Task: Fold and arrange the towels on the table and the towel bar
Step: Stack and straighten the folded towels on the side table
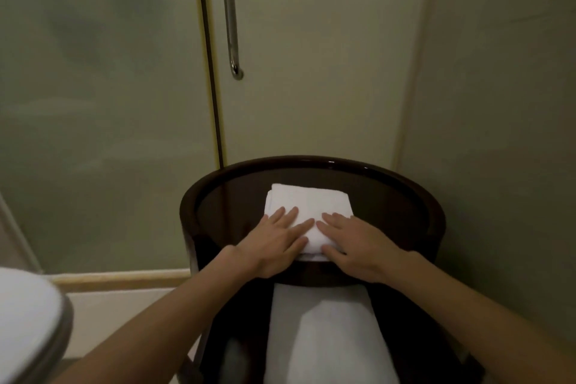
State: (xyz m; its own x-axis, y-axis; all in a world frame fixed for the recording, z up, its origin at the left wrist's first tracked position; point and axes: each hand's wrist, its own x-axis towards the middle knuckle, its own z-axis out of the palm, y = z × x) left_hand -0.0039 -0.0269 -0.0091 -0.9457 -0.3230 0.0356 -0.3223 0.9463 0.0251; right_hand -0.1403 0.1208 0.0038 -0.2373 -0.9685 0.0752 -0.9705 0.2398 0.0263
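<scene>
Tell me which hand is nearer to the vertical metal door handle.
Left. The left hand lies flat on the folded white towel almost directly below the door handle; the right hand presses the same towel farther to the right, away from the handle.
</scene>
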